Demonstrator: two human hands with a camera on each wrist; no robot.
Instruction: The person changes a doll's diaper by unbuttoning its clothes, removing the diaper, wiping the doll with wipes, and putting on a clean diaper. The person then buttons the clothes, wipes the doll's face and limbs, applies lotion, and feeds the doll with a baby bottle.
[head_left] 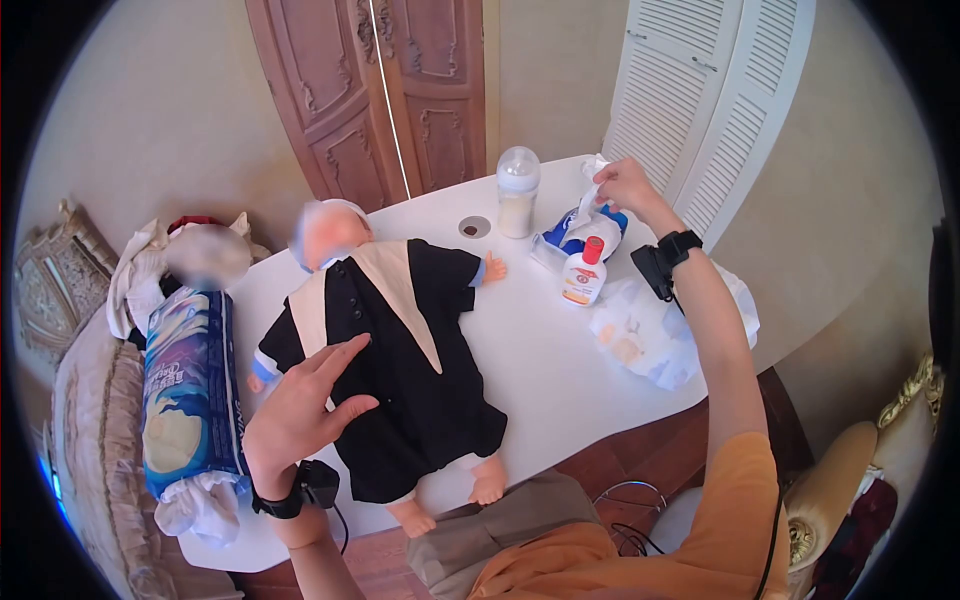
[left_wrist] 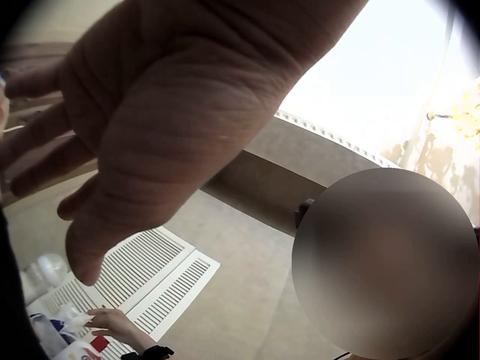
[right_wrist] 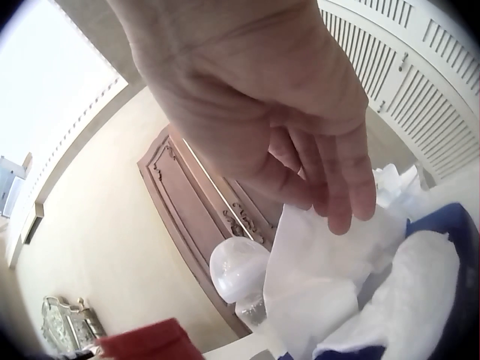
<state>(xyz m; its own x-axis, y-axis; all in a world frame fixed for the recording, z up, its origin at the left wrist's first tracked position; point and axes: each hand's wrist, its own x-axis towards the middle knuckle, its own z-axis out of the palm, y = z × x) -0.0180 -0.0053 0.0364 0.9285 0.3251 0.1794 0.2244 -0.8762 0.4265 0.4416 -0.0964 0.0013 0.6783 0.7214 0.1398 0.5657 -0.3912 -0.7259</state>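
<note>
My right hand [head_left: 625, 186] pinches a white wipe [right_wrist: 311, 274] between thumb and fingertips. The wipe stretches up from a blue and white wipes pack [head_left: 618, 236] at the far right of the table. My left hand [head_left: 300, 412] hovers over the doll's side, its fingers extended and thumb apart, holding nothing. Beneath it a baby doll [head_left: 335, 235] lies face up in a black outfit [head_left: 405, 345] with cream lapels. Just in front of the wipes pack stands a white lotion bottle [head_left: 583, 280] with a red cap.
A baby bottle [head_left: 517, 205] stands behind the doll's hand, near a round table inset [head_left: 474, 228]. A white diaper [head_left: 645, 335] lies at the right under my forearm. On the left is a blue diaper package [head_left: 190, 390] with white cloth [head_left: 200, 508] by it.
</note>
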